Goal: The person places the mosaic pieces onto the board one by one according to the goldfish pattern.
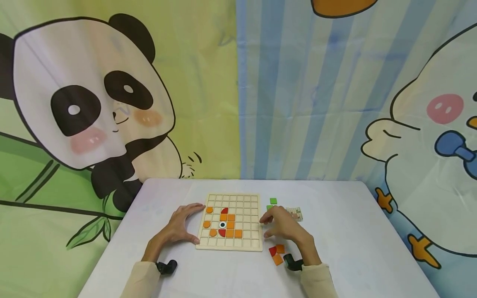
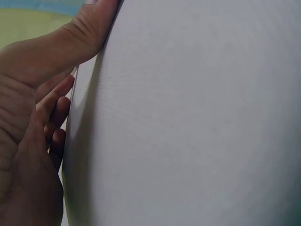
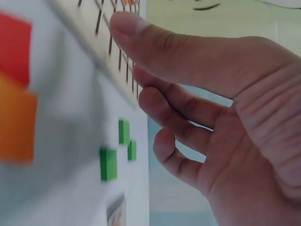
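Note:
A pale wooden grid board [image 1: 251,207] lies on the white table. Set in its cells are orange square tiles [image 1: 231,225], red quarter-round tiles [image 1: 224,210], several orange round tiles [image 1: 206,224] and a white tile with a black eye dot [image 1: 222,225]. My left hand [image 1: 178,225] rests along the board's left side, thumb near the lower corner and fingers spread toward the upper edge. Just off the right edge hovers my right hand [image 1: 285,223]. Its fingers bend loosely, and in the right wrist view nothing sits between thumb [image 3: 136,28] and fingers.
Loose orange tiles [image 1: 278,259] and a red tile [image 1: 273,251] lie below my right hand. Green square tiles [image 1: 273,200] and a small printed card [image 1: 296,214] sit beyond it. A curtain with cartoon animals [image 1: 208,82] hangs behind the table [image 1: 335,198].

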